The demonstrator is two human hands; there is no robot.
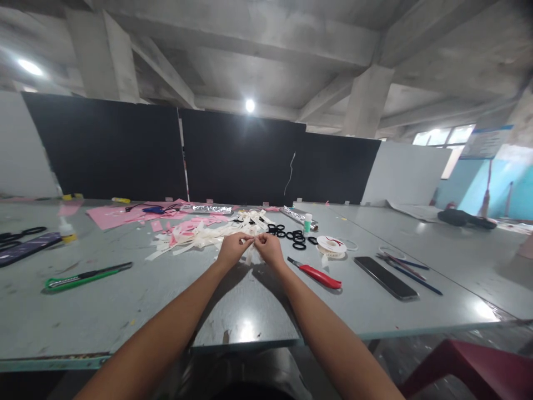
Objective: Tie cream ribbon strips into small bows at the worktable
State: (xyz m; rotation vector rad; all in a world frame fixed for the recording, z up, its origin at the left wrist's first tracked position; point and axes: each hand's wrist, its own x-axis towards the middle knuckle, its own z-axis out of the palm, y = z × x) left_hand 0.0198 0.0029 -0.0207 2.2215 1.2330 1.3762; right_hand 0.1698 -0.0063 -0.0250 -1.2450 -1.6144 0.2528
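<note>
Forearms reach over the surface to left hand and right hand, each grip apparently pinching a pale strip just in front of a heap of white strips; likely light, limp, easily creased, best held by its edges.
</note>
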